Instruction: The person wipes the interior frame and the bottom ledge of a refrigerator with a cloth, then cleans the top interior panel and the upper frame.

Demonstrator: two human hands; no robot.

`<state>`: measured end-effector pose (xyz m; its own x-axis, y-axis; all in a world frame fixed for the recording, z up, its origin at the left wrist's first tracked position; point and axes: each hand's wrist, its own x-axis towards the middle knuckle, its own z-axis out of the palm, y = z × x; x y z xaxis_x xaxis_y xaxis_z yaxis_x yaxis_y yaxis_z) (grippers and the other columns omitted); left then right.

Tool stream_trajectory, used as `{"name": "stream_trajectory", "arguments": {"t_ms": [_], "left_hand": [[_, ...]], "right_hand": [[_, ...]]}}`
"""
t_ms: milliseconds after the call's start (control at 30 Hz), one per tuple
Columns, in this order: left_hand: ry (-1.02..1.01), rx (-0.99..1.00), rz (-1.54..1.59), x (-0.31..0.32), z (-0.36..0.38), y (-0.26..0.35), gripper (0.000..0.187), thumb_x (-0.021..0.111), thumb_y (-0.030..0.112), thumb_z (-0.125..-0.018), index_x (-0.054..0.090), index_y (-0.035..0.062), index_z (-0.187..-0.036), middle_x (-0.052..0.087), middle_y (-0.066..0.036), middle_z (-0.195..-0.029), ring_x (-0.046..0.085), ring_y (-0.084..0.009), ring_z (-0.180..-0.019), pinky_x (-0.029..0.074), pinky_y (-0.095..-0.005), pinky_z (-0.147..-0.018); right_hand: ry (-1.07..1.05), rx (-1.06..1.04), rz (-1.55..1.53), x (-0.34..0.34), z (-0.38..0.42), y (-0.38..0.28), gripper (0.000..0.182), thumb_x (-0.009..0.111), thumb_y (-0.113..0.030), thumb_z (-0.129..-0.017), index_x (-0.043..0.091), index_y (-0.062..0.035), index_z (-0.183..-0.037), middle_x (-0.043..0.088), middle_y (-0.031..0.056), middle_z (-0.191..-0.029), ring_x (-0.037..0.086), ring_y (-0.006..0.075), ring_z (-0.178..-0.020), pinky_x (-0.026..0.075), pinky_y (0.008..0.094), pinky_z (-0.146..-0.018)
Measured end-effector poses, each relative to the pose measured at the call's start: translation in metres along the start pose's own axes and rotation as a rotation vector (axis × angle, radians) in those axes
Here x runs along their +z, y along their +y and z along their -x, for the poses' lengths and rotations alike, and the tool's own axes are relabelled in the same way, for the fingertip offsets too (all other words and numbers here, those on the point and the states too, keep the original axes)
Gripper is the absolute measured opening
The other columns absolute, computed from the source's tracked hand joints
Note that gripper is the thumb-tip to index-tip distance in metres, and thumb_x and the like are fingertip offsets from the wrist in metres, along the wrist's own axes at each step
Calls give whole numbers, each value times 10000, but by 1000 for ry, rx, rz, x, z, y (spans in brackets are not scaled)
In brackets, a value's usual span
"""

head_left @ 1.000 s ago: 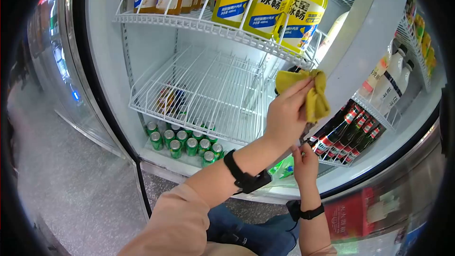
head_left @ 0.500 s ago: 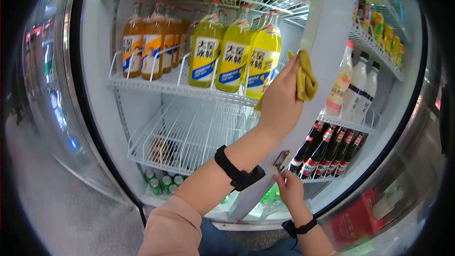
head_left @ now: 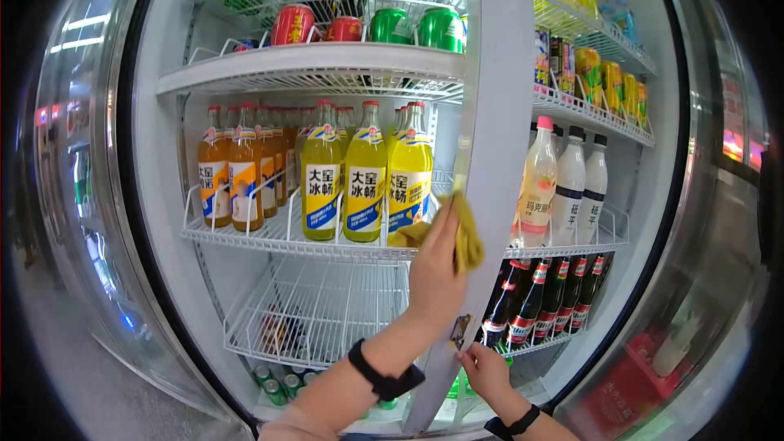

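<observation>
My left hand is closed around a mustard-yellow cloth, pressed against the white centre post of a display fridge. Part of the cloth sticks out left, in front of the rack holding yellow drink bottles. Lower down, my right hand has its fingers bent at the post, just under a small metal bracket. What those fingers hold, if anything, is too small to make out. Dark bands circle both wrists.
Orange drink bottles stand left of the yellow ones. Red and green cans sit above. Right of the post are white bottles and dark glass bottles. A red box is at lower right.
My view has tilted up, bringing the upper shelf of cans into sight. My left hand has slid the cloth down the post, closer to the bracket. My right hand stays by the bracket.
</observation>
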<state>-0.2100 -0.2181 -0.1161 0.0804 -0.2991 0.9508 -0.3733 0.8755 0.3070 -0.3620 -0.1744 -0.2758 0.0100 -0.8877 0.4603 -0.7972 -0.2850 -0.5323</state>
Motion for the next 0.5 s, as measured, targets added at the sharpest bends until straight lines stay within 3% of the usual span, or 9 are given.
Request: {"name": "stream_trajectory", "arguments": {"t_ms": [33, 67, 133, 267, 367, 500], "left_hand": [[97, 189, -87, 4, -33, -2, 537, 529, -4, -795, 423, -20, -1321, 474, -230, -1318, 493, -349, -1199, 391, -369, -1002], [101, 183, -28, 8, -70, 3, 528, 532, 2, -797, 427, -23, -1314, 464, -232, -1325, 460, -349, -1229, 374, -360, -1018], [214, 383, -49, 12, -141, 14, 505, 544, 8, -799, 442, -20, -1293, 511, -231, -1271, 511, -356, -1171, 426, -359, -960], [224, 344, 61, 12, -170, 17, 461, 578, 40, -812, 481, 6, -1261, 597, -203, -1142, 602, -324, -1035, 470, -339, -868], [158, 124, -58, 9, -95, 6, 478, 631, 71, -788, 499, -6, -1241, 608, -193, -1121, 606, -309, -1025, 475, -343, -856], [65, 67, -121, -1, 9, -1, 494, 645, 79, -776, 501, -30, -1236, 567, -229, -1189, 563, -342, -1101, 451, -369, -913]], "right_hand": [[6, -12, 1, 1, 0, 1, 277, 611, -322, -854, 587, -60, -770, 588, 136, -646, 589, 334, -613, 443, 408, -543], [12, -21, 2, 1, 0, 1, 281, 607, -329, -856, 591, -61, -773, 593, 134, -651, 592, 333, -617, 447, 409, -548], [-9, 13, 24, -4, 0, -2, 288, 602, -334, -860, 589, -60, -770, 595, 131, -651, 593, 334, -621, 449, 414, -552], [-11, -8, -28, 4, -2, 6, 238, 624, -295, -846, 612, -60, -810, 590, 126, -646, 581, 300, -597, 434, 384, -535], [27, -29, -34, 1, 1, 1, 286, 613, -320, -851, 578, -59, -740, 587, 131, -648, 587, 337, -607, 445, 416, -540], [32, -21, -40, 2, 0, 2, 283, 611, -318, -851, 578, -59, -740, 585, 131, -645, 587, 340, -610, 443, 421, -538]]}}
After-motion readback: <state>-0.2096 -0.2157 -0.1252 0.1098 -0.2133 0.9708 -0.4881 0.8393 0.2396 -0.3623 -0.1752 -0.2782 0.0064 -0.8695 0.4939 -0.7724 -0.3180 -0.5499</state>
